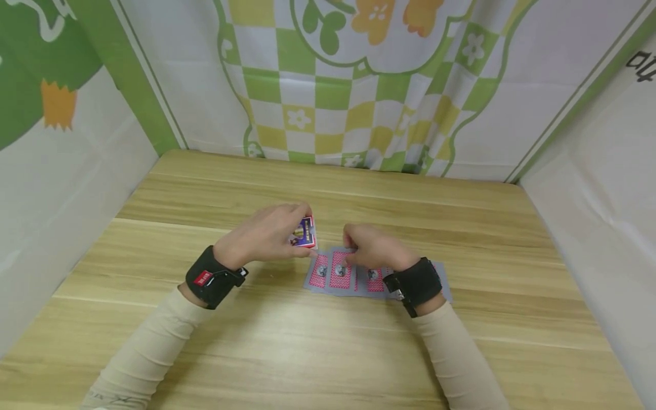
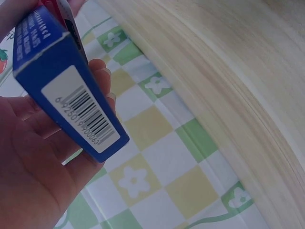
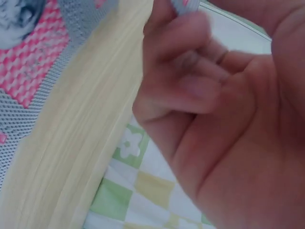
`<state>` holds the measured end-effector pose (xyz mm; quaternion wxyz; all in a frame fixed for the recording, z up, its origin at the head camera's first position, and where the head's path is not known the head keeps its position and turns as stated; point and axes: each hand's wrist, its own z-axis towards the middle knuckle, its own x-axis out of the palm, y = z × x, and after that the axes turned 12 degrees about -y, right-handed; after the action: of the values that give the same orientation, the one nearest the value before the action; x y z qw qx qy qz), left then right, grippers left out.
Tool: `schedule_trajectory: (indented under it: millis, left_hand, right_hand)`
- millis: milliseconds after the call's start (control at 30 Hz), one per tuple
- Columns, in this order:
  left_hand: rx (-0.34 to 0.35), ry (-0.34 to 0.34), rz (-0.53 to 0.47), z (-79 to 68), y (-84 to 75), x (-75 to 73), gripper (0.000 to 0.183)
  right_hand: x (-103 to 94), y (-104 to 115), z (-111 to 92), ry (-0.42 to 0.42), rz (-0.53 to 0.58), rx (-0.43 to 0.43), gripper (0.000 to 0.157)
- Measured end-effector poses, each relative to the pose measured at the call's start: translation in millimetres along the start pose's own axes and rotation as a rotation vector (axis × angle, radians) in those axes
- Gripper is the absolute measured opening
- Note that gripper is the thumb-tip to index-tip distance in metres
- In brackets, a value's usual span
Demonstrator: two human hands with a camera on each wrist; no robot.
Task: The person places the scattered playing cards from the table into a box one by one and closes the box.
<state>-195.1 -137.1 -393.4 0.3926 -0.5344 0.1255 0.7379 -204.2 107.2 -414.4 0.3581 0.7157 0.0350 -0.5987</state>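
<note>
My left hand grips a small playing-card box just above the table, left of the cards. In the left wrist view the card box turns its blue side and a white barcode label toward the camera, with fingers around it. Playing cards with pink-and-grey backs lie face down in an overlapping row. Above that row my right hand pinches a playing card near its top right. A grey-edged bit of card shows at the fingertips in the right wrist view. My right wrist hides part of the row.
The wooden table reaches a patterned green, yellow and white cloth at its back edge. White cloth walls stand at both sides. Black straps wrap both wrists, over pale sleeves.
</note>
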Motion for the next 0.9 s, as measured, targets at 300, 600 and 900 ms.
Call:
schedule_trajectory:
  millis: [300,600,900]
  left_hand:
    - [-0.001,0.003,0.006,-1.1,2.2,2.7,0.063]
    - [-0.014,0.012,-0.002,0.4,1.5,1.4,0.062]
    - [-0.019,0.015,-0.022,-0.2,1.2,1.8,0.060]
  right_hand:
    - [-19.8,-2.8,-1.5,-0.096,0.326,-0.116,0.010]
    - [-32.7,-1.4,-4.6,-0.302,0.516,0.009,0.016]
    - [-27.6,1.3,-3.2,-0.325,0.566,0.066,0.017]
